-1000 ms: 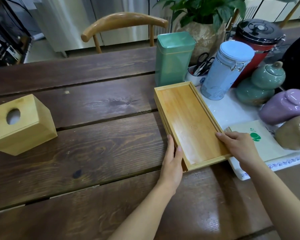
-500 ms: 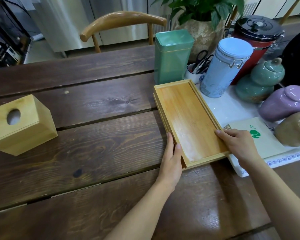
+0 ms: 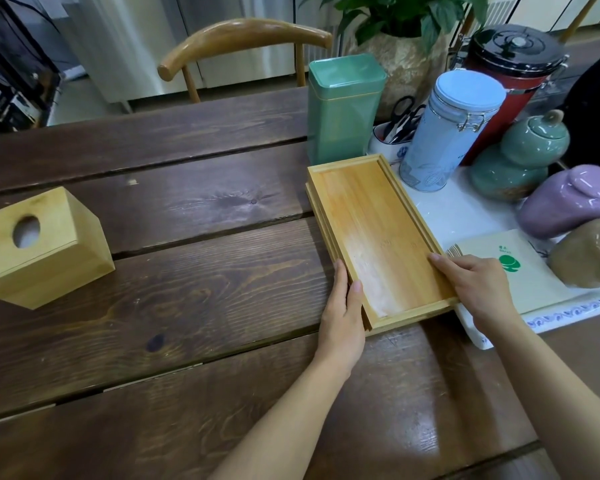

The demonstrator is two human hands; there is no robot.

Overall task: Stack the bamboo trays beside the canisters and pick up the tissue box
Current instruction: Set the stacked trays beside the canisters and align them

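Note:
The bamboo trays [image 3: 368,216] lie stacked on the dark wooden table, just left of the canisters: a green tin [image 3: 343,109] and a pale blue clip-lid canister [image 3: 447,133]. My left hand [image 3: 343,306] presses flat against the stack's near left edge. On the near right rim rests my right hand [image 3: 475,285], fingers curled over it. The wooden tissue box [image 3: 39,247], with a round hole in its top, stands alone at the far left, well away from both hands.
Right of the trays a white mat [image 3: 465,216] holds ceramic jars in green [image 3: 520,157], purple [image 3: 568,202] and brown [image 3: 593,258], plus a paper packet [image 3: 506,268]. Behind are a red canister [image 3: 510,71], a scissors cup [image 3: 392,140], a potted plant [image 3: 406,46] and a chair [image 3: 243,39].
Both hands stay on the stacked trays; the stack has shifted only slightly. The tissue box has not moved.

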